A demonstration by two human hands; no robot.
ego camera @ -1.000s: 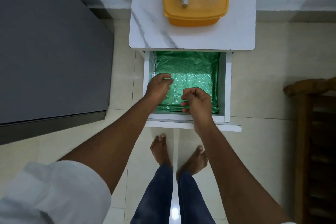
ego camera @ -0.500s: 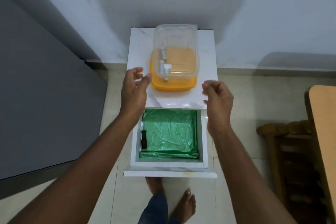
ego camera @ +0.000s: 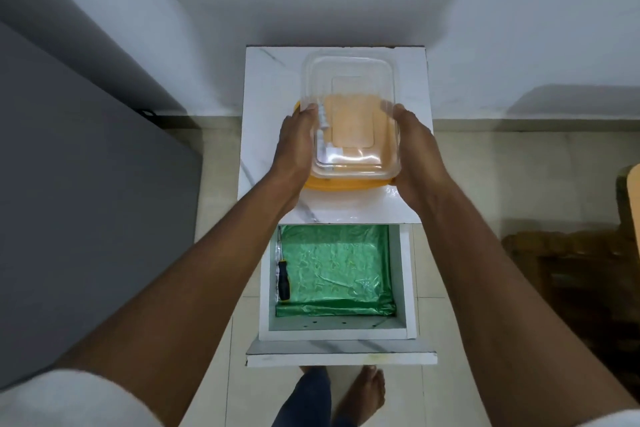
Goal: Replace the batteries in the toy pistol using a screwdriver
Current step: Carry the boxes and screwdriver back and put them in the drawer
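A clear plastic box (ego camera: 349, 87) sits on an orange lid (ego camera: 346, 185) on the small white marble-look table (ego camera: 266, 80). Small batteries (ego camera: 322, 121) show through the box's left wall. My left hand (ego camera: 294, 146) grips the left side of the box and my right hand (ego camera: 415, 156) grips its right side. Below, the table's drawer (ego camera: 403, 270) is pulled out. A black-handled screwdriver (ego camera: 283, 279) lies along its left wall on a green foil liner (ego camera: 339, 270). No toy pistol is in view.
A large grey cabinet (ego camera: 86, 184) fills the left side. A wooden chair (ego camera: 571, 270) stands at the right. The open drawer front (ego camera: 341, 355) juts out above my bare feet (ego camera: 360, 392) on the tiled floor. A white wall rises behind the table.
Both hands left the drawer, rose to the tabletop and closed onto the sides of the clear box. The view tilted up, and the screwdriver now shows in the drawer.
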